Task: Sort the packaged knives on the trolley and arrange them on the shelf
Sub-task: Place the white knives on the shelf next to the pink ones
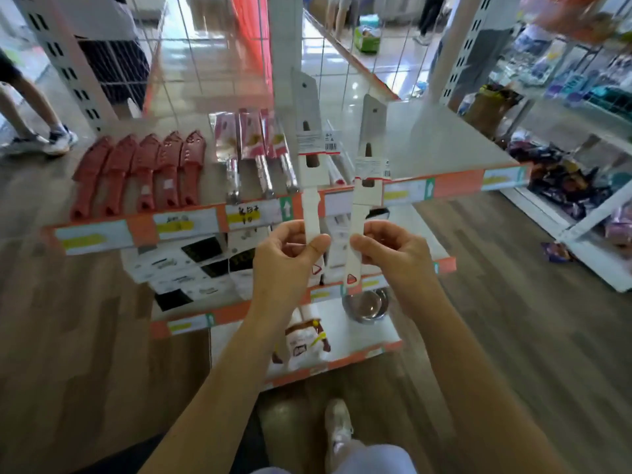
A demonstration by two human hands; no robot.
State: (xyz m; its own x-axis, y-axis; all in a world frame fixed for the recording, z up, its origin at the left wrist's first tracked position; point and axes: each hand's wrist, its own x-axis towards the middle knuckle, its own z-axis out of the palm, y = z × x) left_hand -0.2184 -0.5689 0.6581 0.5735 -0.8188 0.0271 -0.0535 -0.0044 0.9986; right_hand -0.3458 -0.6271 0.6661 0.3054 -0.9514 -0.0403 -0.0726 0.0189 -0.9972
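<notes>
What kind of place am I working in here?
Probably a retail shop: a tiered display shelf with orange price-label strips, rows of red packaged goods, and stocked racks across the aisle.

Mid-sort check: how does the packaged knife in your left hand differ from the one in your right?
The left-hand knife is held higher than the right-hand knife. The left-hand knife leans left at its top; the right-hand knife leans right. The right-hand knife's red-marked tip shows fully below the right hand; the left hand partly covers its knife's tip. Both: white card sleeves, gripped near the narrow lower end.
</notes>
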